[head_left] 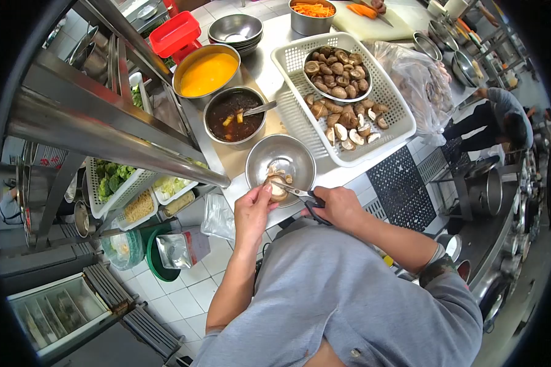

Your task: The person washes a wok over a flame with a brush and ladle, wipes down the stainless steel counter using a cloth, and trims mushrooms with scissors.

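Observation:
My left hand [253,214] pinches a shiitake mushroom [279,193], its pale underside showing, over the near edge of a steel bowl [272,150]. My right hand [340,207] is closed around the black handles of a pair of scissors [299,192], whose blades reach to the mushroom. Small pale mushroom pieces [289,179] lie in the bowl. Beyond it to the right stands a white perforated basket [405,126] with cut mushrooms [343,136] inside. Within the basket also sits a steel bowl of whole shiitake mushrooms [337,73].
A pot of dark sauce [236,116] with a spoon and a pot of orange liquid [209,73] stand at left. Steel rails [122,137] cross the left side. A plastic bag [413,79] lies beside the basket. Another person [502,116] bends at far right.

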Tool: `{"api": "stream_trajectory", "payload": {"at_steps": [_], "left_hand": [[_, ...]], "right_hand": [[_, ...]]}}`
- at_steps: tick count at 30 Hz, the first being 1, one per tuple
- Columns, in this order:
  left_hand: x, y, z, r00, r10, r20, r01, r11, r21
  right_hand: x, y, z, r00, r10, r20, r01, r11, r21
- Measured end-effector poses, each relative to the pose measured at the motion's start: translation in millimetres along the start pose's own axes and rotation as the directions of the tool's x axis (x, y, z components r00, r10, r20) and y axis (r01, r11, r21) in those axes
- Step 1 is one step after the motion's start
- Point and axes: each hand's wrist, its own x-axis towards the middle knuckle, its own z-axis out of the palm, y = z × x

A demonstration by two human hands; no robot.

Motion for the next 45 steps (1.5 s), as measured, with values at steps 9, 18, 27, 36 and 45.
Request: {"api": "stream_trajectory", "payload": {"at_steps": [9, 18, 27, 36, 45], "left_hand": [[1.2, 9.4, -3.1, 0.991, 0.099, -0.085, -0.103, 0.994, -0.042], [-14.4, 25.4, 20.8, 0.975, 0.222, 0.011, -0.222, 0.972, 0.08], [-15.1, 39.0, 34.5, 0.975, 0.216, 0.053, -0.219, 0.973, 0.071], [-2.1, 41.6, 89.4, 0.946, 0.246, 0.21, -0.272, 0.956, 0.107], [28.4, 61.3, 151.8, 0.752, 0.261, 0.606, -0.565, 0.727, 0.389]], "right_hand": [[-3.1, 33.9, -16.8, 0.895, -0.023, 0.445, -0.216, 0.852, 0.478], [6.4, 17.5, -37.8, 0.842, -0.044, 0.538, -0.289, 0.805, 0.518], [-4.6, 33.1, -54.2, 0.916, -0.048, 0.399, -0.164, 0.863, 0.478], [-6.7, 74.8, -76.0, 1.0, 0.023, 0.006, -0.014, 0.377, 0.926], [6.3, 136.8, -141.6, 0.995, 0.086, 0.05, -0.069, 0.227, 0.971]]}}
